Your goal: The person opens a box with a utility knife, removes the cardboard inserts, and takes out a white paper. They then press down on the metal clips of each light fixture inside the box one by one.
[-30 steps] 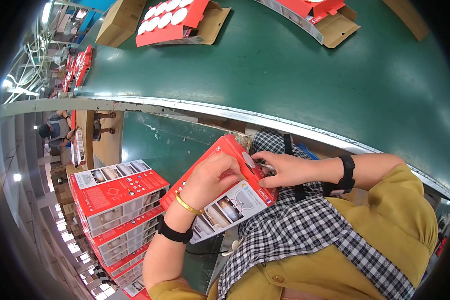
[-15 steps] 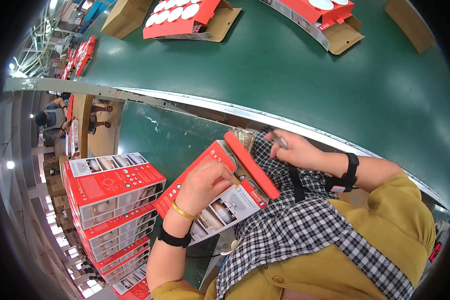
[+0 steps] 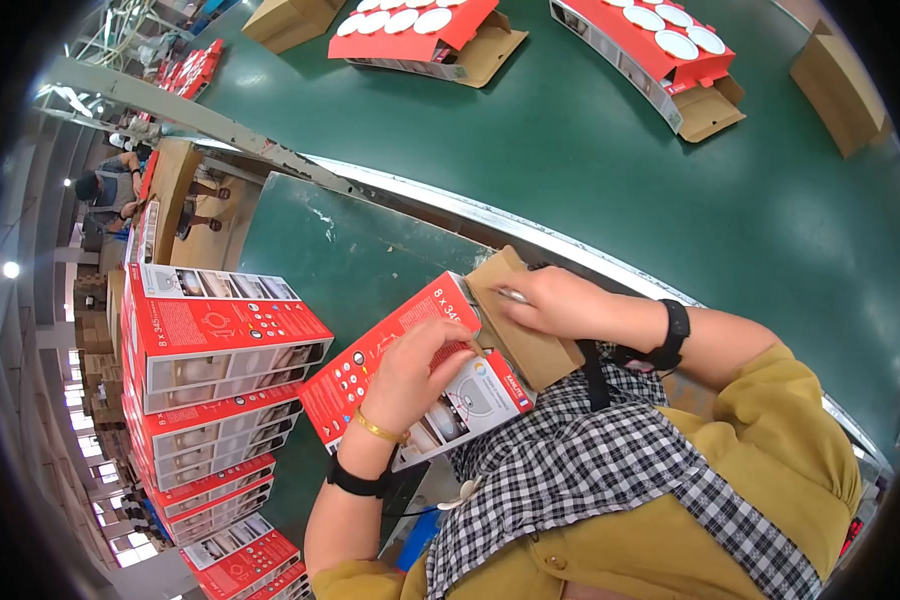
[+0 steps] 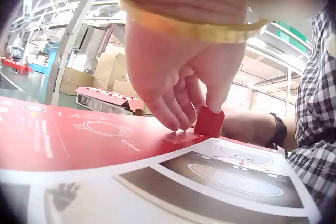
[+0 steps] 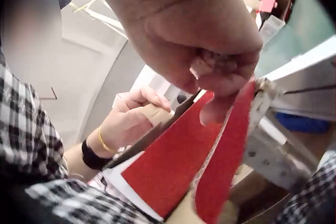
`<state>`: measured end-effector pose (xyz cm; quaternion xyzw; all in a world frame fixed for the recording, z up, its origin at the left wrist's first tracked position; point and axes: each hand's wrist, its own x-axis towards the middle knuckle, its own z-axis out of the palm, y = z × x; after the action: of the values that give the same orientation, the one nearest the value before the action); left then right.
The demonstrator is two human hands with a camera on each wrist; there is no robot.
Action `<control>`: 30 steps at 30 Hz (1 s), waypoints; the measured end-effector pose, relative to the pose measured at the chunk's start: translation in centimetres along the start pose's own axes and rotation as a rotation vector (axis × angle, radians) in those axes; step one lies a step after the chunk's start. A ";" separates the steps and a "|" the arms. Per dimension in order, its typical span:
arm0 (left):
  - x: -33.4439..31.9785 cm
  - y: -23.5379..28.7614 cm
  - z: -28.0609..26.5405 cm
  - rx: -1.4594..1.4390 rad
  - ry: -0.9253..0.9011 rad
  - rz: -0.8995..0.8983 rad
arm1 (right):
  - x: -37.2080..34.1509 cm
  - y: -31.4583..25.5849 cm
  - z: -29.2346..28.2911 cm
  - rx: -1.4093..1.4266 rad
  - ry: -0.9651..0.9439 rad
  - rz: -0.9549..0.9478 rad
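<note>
The left hand lies over a red and white printed box, its fingers bent at the open end. In the left wrist view, the thumb and fingers of the left hand pinch a small red side flap. The right hand is at the box's end flap, whose brown inside shows. A small silvery object is held in its curled fingers. From the right wrist, the right hand touches the flap's red face; the box's contents are mostly hidden.
Similar printed boxes stand stacked at the left. On the green table lie two open red boxes with round white items, and brown cartons. A metal post crosses the upper left. Another person is far left.
The right hand moved off the box end, then back onto the end flap, which has swung open to show its brown inside. The left hand stays at the box. The head view has shifted.
</note>
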<state>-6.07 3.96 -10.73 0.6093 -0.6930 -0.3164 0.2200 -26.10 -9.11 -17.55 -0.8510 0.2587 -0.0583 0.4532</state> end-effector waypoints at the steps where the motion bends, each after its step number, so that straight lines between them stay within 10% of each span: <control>1: -0.3 0.3 0.1 -0.008 0.061 -0.002 | 0.4 -0.6 -0.1 0.176 0.013 0.118; 14: -3.5 0.2 3.1 0.053 0.207 -0.051 | 1.8 1.3 1.7 -0.151 0.043 0.136; 20: -10.7 -0.6 2.9 -0.027 0.378 -0.251 | 5.1 -0.4 0.1 -0.120 0.156 -0.198; 30: -15.5 -3.2 5.0 0.461 0.396 -0.345 | 8.0 -0.7 -1.4 -0.377 -0.006 -0.252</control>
<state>-4.80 19.90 -15.25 0.8008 -0.5767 -0.0598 0.1503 -19.44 -13.73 -17.29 -0.9464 0.1551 -0.0628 0.2762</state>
